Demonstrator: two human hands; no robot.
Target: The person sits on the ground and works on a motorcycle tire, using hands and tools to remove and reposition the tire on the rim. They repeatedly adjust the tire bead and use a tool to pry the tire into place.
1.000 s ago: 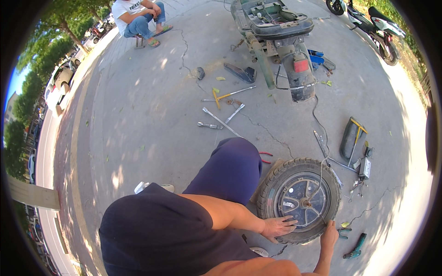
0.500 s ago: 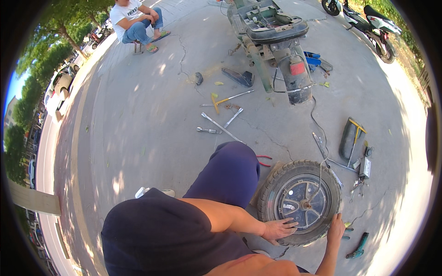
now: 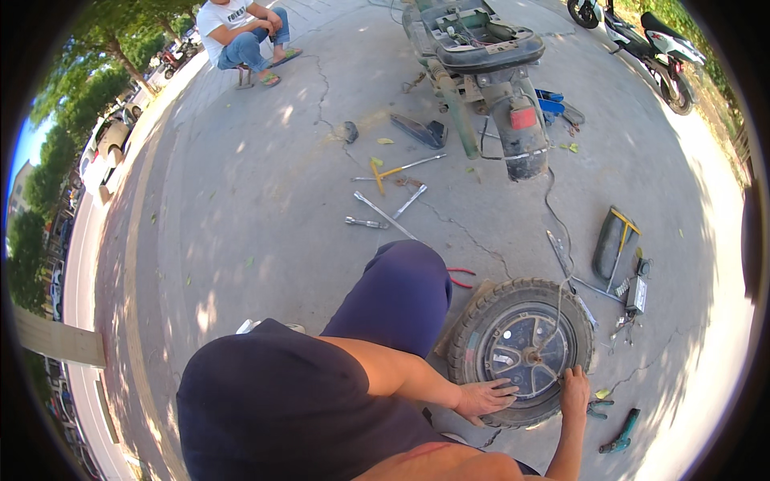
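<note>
A black motorcycle-type wheel with a treaded tire (image 3: 473,353) and dark metal hub (image 3: 525,345) lies flat on the ground before me. My left hand (image 3: 487,399) rests palm down on its near left part, fingers stretched out over rim and hub edge. At the near right side, my right hand (image 3: 574,391) has its fingers closed by the inner edge of the tire; what they grip, if anything, is hidden. A grey cable (image 3: 565,240) runs from the hub's axle toward the scooter's rear. Teal-handled pliers (image 3: 599,407) and another teal tool (image 3: 620,431) lie right of that hand.
A partly stripped scooter (image 3: 489,60) stands ahead. Socket wrenches (image 3: 387,216), a yellow-handled T-wrench (image 3: 393,170) and red-handled pliers (image 3: 460,276) lie on the concrete. Right of the wheel are a dark pad (image 3: 608,247) and a metal box (image 3: 637,295). A person (image 3: 245,36) sits far left.
My right hand has moved from the tire's outer side inward and slightly up, to the rim edge. My left hand stays on the wheel. The view has shifted slightly.
</note>
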